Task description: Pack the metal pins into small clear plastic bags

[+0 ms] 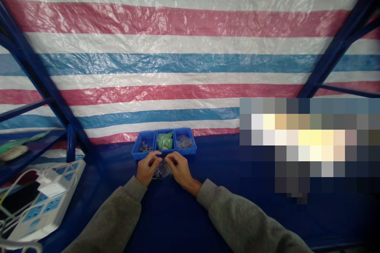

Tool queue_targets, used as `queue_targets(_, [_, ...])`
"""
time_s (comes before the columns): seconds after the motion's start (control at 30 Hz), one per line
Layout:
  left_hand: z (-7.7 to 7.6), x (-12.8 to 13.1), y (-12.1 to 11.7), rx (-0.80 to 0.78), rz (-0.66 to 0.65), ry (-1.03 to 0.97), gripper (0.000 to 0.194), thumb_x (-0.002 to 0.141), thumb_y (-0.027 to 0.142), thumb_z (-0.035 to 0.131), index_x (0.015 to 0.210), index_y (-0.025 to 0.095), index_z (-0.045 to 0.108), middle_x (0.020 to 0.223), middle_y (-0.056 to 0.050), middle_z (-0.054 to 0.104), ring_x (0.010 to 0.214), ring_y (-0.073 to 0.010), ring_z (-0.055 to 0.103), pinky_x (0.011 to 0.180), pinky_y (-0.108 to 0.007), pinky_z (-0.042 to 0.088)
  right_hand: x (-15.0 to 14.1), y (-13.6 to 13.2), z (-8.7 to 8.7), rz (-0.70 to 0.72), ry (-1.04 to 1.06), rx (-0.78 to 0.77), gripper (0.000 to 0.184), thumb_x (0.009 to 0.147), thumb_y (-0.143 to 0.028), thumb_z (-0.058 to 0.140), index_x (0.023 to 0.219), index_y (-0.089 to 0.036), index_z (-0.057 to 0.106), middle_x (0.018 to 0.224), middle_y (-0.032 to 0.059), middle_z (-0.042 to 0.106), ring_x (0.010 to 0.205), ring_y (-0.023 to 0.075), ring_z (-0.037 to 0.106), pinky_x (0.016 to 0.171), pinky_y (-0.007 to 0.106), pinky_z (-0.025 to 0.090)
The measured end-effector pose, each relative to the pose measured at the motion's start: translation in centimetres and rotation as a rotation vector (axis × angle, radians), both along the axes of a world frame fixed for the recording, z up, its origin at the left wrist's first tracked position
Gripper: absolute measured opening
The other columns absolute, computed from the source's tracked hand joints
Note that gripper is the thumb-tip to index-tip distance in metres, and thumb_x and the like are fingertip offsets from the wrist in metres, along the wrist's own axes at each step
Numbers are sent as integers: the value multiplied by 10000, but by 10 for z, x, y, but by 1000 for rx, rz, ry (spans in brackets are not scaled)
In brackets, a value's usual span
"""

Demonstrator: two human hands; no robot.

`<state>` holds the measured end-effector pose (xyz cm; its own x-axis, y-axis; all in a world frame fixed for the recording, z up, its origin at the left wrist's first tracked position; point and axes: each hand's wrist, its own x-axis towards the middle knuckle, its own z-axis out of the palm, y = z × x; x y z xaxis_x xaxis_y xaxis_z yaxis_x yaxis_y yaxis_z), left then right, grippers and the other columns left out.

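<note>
My left hand (147, 168) and my right hand (180, 169) are close together just in front of the blue bins. Thumbs and fingers of both are pinched at the top of a small clear plastic bag (164, 169), with dark and shiny bits showing at it. The fingers partly cover the bag, so its contents cannot be made out. Behind it, the left blue bin (137, 150) holds small metal pieces (145, 146) that look like screws. Green packets (165, 140) fill the middle bin, and clear plastic bags (184, 142) lie in the right one.
A white power strip (56, 209) with plugs and white cables is on the left of the dark blue table (172, 217). Blue metal frame bars (44, 75) slant up on both sides. Striped plastic sheeting (184, 63) hangs behind. A pixelated patch hides the right side.
</note>
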<state>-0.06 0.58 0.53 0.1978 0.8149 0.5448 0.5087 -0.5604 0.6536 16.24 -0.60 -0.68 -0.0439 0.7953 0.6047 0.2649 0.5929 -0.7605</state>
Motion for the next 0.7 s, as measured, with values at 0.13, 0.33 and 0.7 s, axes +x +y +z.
queue_targets(0.13, [2,2,-1,50,15,35,221,823,355,522,838,166,636,735,-32,660,641,-142,605,630,-240,484,-1,2,-3,-68,92,-40,223,867,-325,464,809,-169,612,728,26,599,651,139,533,604,240,411])
queue_targets(0.33, [3,-2,-1,167,83,58,172,814,308,544,807,185,664,787,-34,686,709,-158,631,696,-254,492,-1,3,-4,-40,109,-50,211,870,-313,465,824,-179,621,751,24,609,672,141,547,621,240,422])
queue_targets(0.7, [12,-37,27,307,453,33,194,794,343,564,868,192,660,858,-43,682,778,-184,615,735,-291,464,-1,4,-8,-79,29,-9,175,858,-268,486,830,-183,637,721,18,589,644,138,534,603,240,407])
